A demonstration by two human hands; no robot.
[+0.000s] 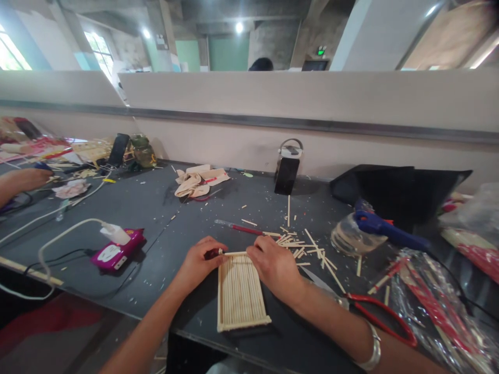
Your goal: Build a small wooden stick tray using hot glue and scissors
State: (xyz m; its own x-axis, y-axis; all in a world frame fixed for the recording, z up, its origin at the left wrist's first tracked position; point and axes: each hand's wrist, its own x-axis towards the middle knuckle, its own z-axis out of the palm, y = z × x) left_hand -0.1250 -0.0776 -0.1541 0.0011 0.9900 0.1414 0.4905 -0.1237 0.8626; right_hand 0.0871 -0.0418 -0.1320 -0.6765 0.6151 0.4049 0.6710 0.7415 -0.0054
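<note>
A small panel of thin wooden sticks laid side by side (239, 293), with raised stick edges, lies near the table's front edge. At its far left corner, my left hand (202, 262) is closed, thumb and fingers pinching the frame. My right hand (275, 265) closes on the far right corner, and its fingers hide that part of the edge. Just beyond the right hand are loose cut sticks (300, 246) and a red pen-like tool (245, 228). Red-handled scissors (384, 311) lie beside my right forearm, which partly covers them.
A blue glue gun (390, 231) rests across a clear plastic container (353, 236). Plastic-wrapped sticks (432, 306) lie at right. A phone (286, 175) leans at the back. A purple power strip (118, 249) with a white cable sits left. Another person's hand (27, 180) works at far left.
</note>
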